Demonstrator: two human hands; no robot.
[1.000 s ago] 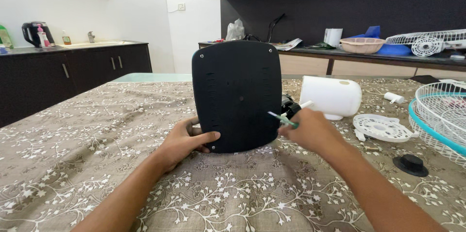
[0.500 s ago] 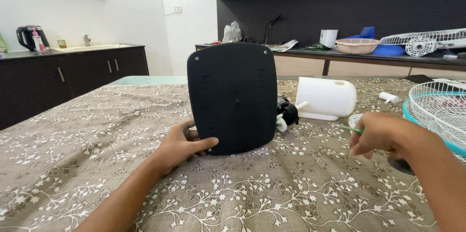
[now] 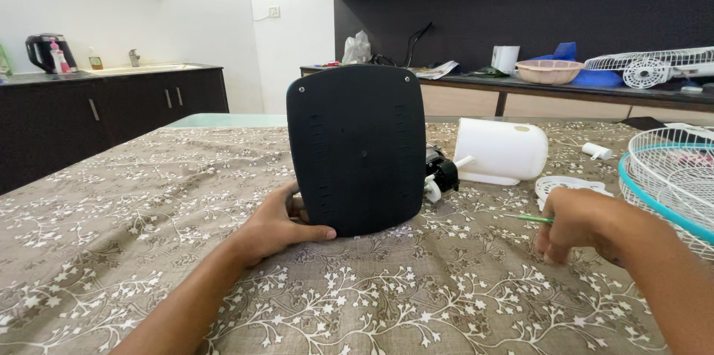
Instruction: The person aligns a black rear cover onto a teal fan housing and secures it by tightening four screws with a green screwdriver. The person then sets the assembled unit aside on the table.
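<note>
My left hand grips the lower edge of the black base plate, standing upright mid-desk. My right hand, fingers closed round a green screwdriver, rests well apart.

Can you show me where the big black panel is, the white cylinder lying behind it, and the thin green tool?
black panel [image 3: 357, 147], head view, middle of its flat face.
white cylinder [image 3: 502, 148], head view, its curved side.
green tool [image 3: 532, 218], head view, shaft showing beside the right hand [image 3: 580, 223].
</note>
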